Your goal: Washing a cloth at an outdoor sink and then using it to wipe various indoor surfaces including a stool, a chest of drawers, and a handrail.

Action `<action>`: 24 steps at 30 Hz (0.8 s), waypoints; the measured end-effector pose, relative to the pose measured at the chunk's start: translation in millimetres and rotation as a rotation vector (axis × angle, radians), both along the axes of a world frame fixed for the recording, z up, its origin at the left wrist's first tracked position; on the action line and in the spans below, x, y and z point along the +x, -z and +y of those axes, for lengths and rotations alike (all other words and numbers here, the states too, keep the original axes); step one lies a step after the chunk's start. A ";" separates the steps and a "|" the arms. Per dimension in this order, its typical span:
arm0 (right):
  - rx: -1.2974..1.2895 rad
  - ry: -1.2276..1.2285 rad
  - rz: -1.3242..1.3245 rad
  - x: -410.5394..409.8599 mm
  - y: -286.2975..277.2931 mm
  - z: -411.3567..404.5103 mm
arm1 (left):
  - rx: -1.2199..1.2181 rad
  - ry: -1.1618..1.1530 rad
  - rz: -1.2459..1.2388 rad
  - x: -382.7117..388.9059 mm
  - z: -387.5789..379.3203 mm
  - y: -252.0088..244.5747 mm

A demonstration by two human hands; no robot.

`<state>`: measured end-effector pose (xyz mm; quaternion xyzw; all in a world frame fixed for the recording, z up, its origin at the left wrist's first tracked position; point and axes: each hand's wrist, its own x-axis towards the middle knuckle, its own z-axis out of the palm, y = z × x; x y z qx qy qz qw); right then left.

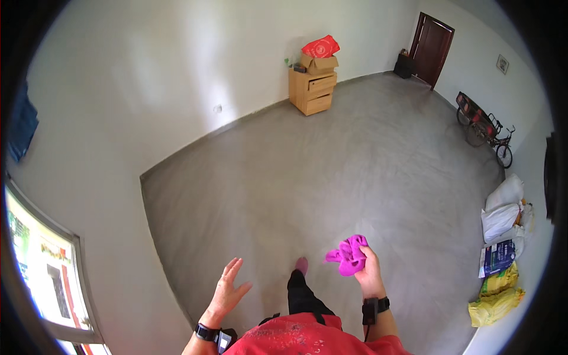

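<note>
My right hand (369, 271) grips a crumpled magenta cloth (352, 255), which bunches above and to the left of the fingers. My left hand (227, 290) is raised with its fingers apart and holds nothing. Both hands are in the air over the grey floor (284, 199), one on each side of my body. Between them one foot in a pink sock or shoe (302, 265) shows below a black trouser leg (304, 295). Each wrist wears a dark strap with a small device.
A wooden drawer cabinet (310, 93) with a cardboard box (318, 65) stands by the far wall. On the right are a cargo tricycle (478, 124) and several filled sacks (500, 222). A window (49, 270) is at the left, a brown door (432, 51) at the far right.
</note>
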<state>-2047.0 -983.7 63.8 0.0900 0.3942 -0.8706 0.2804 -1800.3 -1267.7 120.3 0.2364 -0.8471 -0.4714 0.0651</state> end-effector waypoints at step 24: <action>0.696 -0.238 1.414 -406.6 -87.4 -187.3 | 1.470 0.132 -0.067 -593.3 -54.6 -3.5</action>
